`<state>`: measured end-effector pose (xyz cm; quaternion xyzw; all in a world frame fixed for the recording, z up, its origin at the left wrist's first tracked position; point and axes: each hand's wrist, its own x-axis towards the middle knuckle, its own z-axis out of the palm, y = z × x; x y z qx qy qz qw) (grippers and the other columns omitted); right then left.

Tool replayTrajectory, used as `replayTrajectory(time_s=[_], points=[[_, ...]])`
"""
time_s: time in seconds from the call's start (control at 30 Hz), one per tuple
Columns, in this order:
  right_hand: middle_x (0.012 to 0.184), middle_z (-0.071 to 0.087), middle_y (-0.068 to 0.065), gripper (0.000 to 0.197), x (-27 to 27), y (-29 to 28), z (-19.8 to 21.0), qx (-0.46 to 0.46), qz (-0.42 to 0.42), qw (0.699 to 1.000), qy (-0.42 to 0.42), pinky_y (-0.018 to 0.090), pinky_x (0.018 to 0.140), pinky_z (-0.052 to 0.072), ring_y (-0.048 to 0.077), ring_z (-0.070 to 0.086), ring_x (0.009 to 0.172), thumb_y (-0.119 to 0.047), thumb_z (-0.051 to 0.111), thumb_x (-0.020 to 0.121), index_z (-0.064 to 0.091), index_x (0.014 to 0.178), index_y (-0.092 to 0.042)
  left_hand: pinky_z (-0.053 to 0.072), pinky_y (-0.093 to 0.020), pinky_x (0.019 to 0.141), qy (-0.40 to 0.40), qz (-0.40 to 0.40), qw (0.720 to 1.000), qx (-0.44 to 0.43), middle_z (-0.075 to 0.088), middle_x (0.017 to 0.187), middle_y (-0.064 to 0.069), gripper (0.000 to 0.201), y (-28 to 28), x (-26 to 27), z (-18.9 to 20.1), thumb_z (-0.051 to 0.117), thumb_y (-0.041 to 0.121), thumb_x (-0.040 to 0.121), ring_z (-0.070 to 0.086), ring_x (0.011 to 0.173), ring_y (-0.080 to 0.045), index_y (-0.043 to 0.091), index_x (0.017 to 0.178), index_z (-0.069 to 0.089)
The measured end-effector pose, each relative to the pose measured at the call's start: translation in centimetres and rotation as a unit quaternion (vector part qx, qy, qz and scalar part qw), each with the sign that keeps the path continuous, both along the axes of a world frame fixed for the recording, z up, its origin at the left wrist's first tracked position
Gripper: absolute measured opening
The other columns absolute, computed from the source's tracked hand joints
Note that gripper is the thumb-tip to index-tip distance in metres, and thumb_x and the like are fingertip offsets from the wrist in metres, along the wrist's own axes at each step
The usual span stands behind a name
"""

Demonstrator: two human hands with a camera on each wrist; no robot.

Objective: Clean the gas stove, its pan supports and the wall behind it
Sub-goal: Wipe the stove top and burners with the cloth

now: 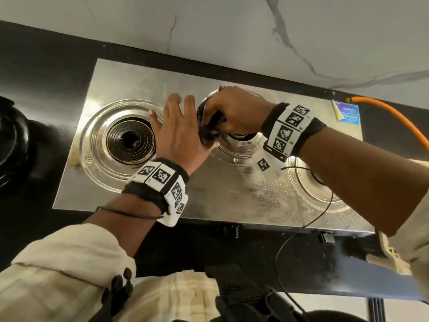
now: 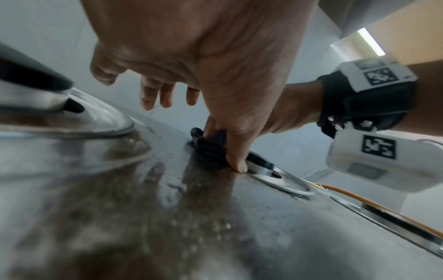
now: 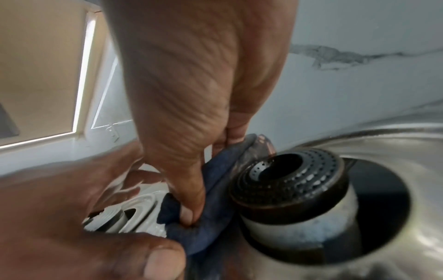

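Note:
The steel gas stove (image 1: 209,201) lies wet and streaked on a black counter, with no pan supports on its burners. My right hand (image 1: 222,117) pinches a dark blue cloth (image 1: 210,129) against the left side of the middle burner (image 3: 287,176); in the right wrist view the thumb and fingers of the right hand (image 3: 208,176) bunch the cloth (image 3: 215,204) beside the perforated burner head. My left hand (image 1: 185,122) rests flat between the left burner (image 1: 130,141) and the middle one, fingers straight. Its thumb (image 2: 236,164) presses on the steel next to the cloth (image 2: 208,145).
A white marble wall (image 1: 232,31) runs behind the stove. An orange gas hose (image 1: 394,115) leaves the back right corner, near a blue sticker (image 1: 347,113). Black round pieces (image 1: 11,140) sit on the counter at far left. The right burner (image 1: 311,182) lies under my right forearm.

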<state>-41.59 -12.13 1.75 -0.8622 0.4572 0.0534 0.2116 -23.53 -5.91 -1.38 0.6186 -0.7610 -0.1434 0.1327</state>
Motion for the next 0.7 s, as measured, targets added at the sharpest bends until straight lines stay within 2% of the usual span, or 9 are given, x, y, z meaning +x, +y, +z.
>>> replayTrajectory(time_s=[0.07, 0.13, 0.2, 0.27, 0.33, 0.4, 0.47, 0.6, 0.7], points=[[0.119, 0.071, -0.008, 0.032, 0.0, 0.1, 0.1, 0.004, 0.023, 1.000, 0.014, 0.040, 0.103, 0.050, 0.017, 0.063, 0.113, -0.023, 0.079, 0.089, 0.077, 0.119, -0.032, 0.028, -0.071, 0.118, 0.001, -0.011, 1.000, 0.014, 0.037, 0.154, -0.014, 0.108, -0.3, 0.3, 0.1, 0.077, 0.075, 0.069, 0.043, 0.143, -0.035, 0.014, 0.147, 0.034], [0.118, 0.072, -0.008, 0.032, -0.1, -0.3, 0.4, 0.001, 0.020, 1.000, 0.009, 0.038, 0.101, 0.051, 0.015, 0.063, 0.110, -0.022, 0.079, 0.089, 0.076, 0.121, -0.031, 0.032, -0.064, 0.119, -0.003, -0.032, 0.999, 0.027, 0.038, 0.155, -0.013, 0.107, -0.4, 0.6, 0.2, 0.071, 0.078, 0.071, 0.043, 0.144, -0.034, 0.012, 0.147, 0.036], [0.114, 0.072, -0.008, 0.032, -0.4, -1.1, 0.4, -0.002, -0.028, 0.999, -0.015, 0.033, 0.098, 0.051, 0.011, 0.063, 0.105, -0.021, 0.077, 0.090, 0.076, 0.120, -0.030, 0.035, -0.057, 0.120, -0.012, -0.056, 0.997, 0.055, 0.041, 0.155, -0.012, 0.103, -0.3, 0.7, 0.1, 0.073, 0.076, 0.071, 0.043, 0.144, -0.032, 0.009, 0.144, 0.043], [0.109, 0.072, -0.008, 0.028, -0.8, -2.0, 0.5, -0.028, -0.100, 0.994, -0.021, 0.036, 0.096, 0.054, 0.011, 0.064, 0.102, -0.022, 0.076, 0.091, 0.076, 0.117, -0.029, 0.037, -0.055, 0.120, -0.031, -0.073, 0.994, 0.078, 0.039, 0.159, -0.014, 0.105, -0.3, 0.9, 0.3, 0.077, 0.076, 0.070, 0.040, 0.148, -0.032, 0.008, 0.144, 0.047], [0.107, 0.072, -0.004, 0.023, -1.2, -2.5, 0.3, -0.077, -0.170, 0.982, 0.022, 0.042, 0.094, 0.057, 0.017, 0.066, 0.101, -0.028, 0.074, 0.093, 0.074, 0.116, -0.030, 0.034, -0.052, 0.123, -0.056, -0.090, 0.989, 0.103, 0.030, 0.166, -0.014, 0.115, -0.3, 1.1, 0.6, 0.078, 0.078, 0.067, 0.031, 0.154, -0.032, 0.008, 0.151, 0.041], [0.106, 0.068, -0.002, 0.019, -1.4, -2.2, -0.3, -0.093, -0.204, 0.974, 0.039, 0.039, 0.091, 0.054, 0.020, 0.064, 0.100, -0.028, 0.069, 0.097, 0.070, 0.117, -0.028, 0.026, -0.047, 0.125, -0.074, -0.106, 0.983, 0.130, 0.021, 0.171, -0.012, 0.125, -0.4, 1.2, 1.1, 0.080, 0.078, 0.064, 0.020, 0.159, -0.030, 0.008, 0.157, 0.034], [0.104, 0.064, -0.004, 0.014, -1.0, -1.1, -0.9, -0.095, -0.200, 0.975, 0.017, 0.033, 0.086, 0.048, 0.016, 0.059, 0.097, -0.025, 0.064, 0.100, 0.068, 0.114, -0.026, 0.025, -0.046, 0.125, -0.074, -0.112, 0.980, 0.148, 0.015, 0.173, -0.010, 0.129, -0.5, 1.4, 1.6, 0.085, 0.074, 0.061, 0.014, 0.160, -0.028, 0.010, 0.159, 0.031], [0.102, 0.069, -0.003, 0.016, 0.6, 0.8, -1.2, -0.079, -0.144, 0.985, -0.047, 0.038, 0.089, 0.054, 0.017, 0.062, 0.094, -0.021, 0.060, 0.098, 0.073, 0.106, -0.022, 0.028, -0.050, 0.123, -0.062, -0.117, 0.976, 0.175, 0.013, 0.174, -0.006, 0.133, -0.5, 2.0, 1.8, 0.091, 0.068, 0.056, 0.015, 0.160, -0.026, 0.015, 0.161, 0.028], [0.102, 0.068, -0.005, 0.020, 1.8, 1.5, -0.9, -0.057, -0.084, 0.994, -0.046, 0.026, 0.082, 0.044, 0.016, 0.061, 0.092, -0.019, 0.062, 0.096, 0.075, 0.110, -0.024, 0.031, -0.050, 0.122, -0.054, -0.117, 0.976, 0.176, 0.017, 0.173, -0.005, 0.135, -0.4, 2.2, 1.6, 0.091, 0.071, 0.053, 0.023, 0.158, -0.027, 0.019, 0.161, 0.028]])
